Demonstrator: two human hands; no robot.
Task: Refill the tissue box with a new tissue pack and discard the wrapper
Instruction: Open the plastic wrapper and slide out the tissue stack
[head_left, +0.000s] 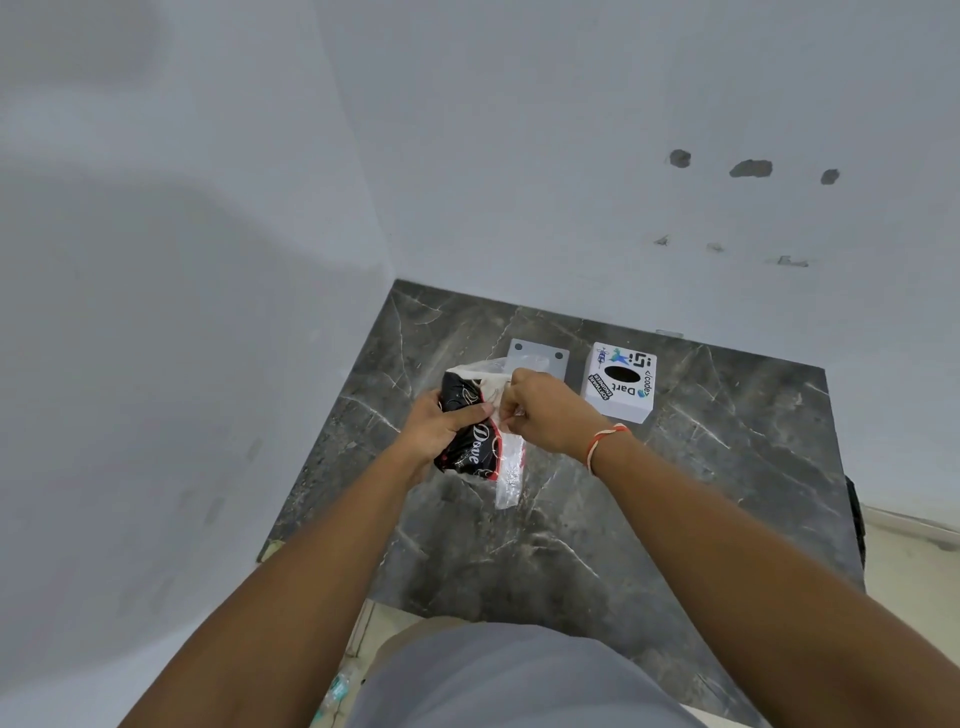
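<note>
A black, red and white tissue pack (470, 447) with clear plastic wrapper is held above the dark marble counter (727, 467). My left hand (439, 428) grips the pack from the left side. My right hand (543, 410) pinches the wrapper's clear edge at the pack's top right. A strip of clear wrapper (509, 478) hangs down below my hands. The white tissue box (619, 383), with stickers and a black oval opening on top, stands on the counter to the right of my hands. A grey flat lid or base plate (540, 358) lies just behind my right hand.
White walls meet in a corner behind the counter. The right wall has several chipped holes (750, 168). The counter's right edge drops to a light floor (909, 561). A plastic bottle (335, 693) lies on the floor at lower left.
</note>
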